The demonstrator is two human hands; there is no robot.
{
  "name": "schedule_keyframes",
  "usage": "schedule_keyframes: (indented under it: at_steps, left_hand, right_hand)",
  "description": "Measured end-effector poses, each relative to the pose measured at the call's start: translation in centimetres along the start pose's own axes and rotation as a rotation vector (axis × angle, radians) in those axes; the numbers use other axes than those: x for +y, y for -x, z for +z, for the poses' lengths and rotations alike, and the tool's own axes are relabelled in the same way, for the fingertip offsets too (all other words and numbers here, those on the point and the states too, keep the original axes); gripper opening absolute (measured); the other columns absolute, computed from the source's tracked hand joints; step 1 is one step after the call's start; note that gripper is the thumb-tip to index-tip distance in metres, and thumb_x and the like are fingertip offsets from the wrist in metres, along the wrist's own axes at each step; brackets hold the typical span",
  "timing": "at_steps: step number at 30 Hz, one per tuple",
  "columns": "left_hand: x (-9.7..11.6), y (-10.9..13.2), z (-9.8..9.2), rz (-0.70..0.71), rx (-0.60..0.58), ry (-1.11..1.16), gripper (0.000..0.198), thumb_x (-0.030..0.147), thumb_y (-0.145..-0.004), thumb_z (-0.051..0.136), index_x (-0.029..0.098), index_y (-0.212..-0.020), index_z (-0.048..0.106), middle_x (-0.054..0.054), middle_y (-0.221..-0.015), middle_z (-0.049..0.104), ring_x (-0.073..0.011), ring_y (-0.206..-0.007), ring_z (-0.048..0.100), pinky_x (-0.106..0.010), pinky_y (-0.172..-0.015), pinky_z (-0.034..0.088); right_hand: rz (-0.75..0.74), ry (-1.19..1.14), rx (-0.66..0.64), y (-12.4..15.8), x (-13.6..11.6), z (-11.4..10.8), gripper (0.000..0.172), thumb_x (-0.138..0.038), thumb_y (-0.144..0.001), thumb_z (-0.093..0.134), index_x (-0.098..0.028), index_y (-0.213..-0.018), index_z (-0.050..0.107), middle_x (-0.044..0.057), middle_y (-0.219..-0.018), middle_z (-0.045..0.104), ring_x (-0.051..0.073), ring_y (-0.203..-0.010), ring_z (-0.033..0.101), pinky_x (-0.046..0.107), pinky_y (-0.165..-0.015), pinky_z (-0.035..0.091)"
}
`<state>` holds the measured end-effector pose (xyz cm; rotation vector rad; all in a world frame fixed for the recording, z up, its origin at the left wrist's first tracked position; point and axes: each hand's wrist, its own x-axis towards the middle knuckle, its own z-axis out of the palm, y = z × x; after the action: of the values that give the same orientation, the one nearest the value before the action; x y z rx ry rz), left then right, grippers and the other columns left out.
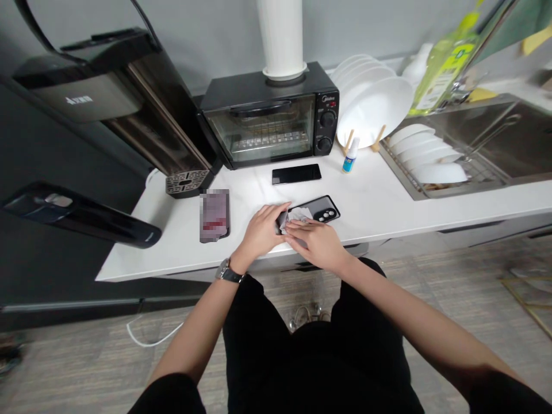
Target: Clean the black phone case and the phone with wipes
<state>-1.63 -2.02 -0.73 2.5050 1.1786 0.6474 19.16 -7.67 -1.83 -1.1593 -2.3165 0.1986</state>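
Observation:
A dark phone (321, 209) lies face down on the white counter (379, 201), its camera lenses towards the right. My left hand (260, 233) grips the phone's left end, fingers curled round it. My right hand (317, 241) presses a small crumpled white cloth (296, 217) onto the phone's back, fingers flat and together over the cloth. A watch sits on my left wrist.
A second black phone (296, 173) lies further back, a third phone (214, 214) to the left. A small spray bottle (350, 156) stands by a black toaster oven (269, 118). Plates (373, 103) stand in a rack; more dishes rest in the sink (470, 155). A coffee machine (129, 98) is left.

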Motion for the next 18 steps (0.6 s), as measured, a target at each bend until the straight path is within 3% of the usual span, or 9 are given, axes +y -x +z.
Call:
schedule_keyframes:
  at_steps: [11,18]
  left_hand:
    - [0.4,0.0,0.0,-0.009,0.009,-0.029,0.079,0.049,-0.084,0.084,0.025,-0.151,0.052,-0.009,-0.140,0.068,-0.0298,-0.126,0.061,-0.048,-0.112,0.048]
    - [0.5,-0.1,-0.1,0.027,0.012,0.003,0.075,0.051,-0.086,0.082,0.026,-0.151,0.053,-0.009,-0.140,0.068,-0.0294,-0.126,0.061,-0.047,-0.113,0.048]
  right_hand:
    - [0.078,0.233,0.014,4.5,3.8,-3.4,0.052,-0.048,-0.109,0.046,-0.016,-0.147,0.060,0.010,-0.151,0.063,0.025,-0.140,0.061,0.047,-0.117,0.048]
    - [0.153,0.383,0.050,4.2,3.6,-2.3,0.080,-0.067,-0.106,0.037,-0.005,-0.154,0.050,0.021,-0.157,0.055,0.032,-0.144,0.056,0.055,-0.126,0.034]
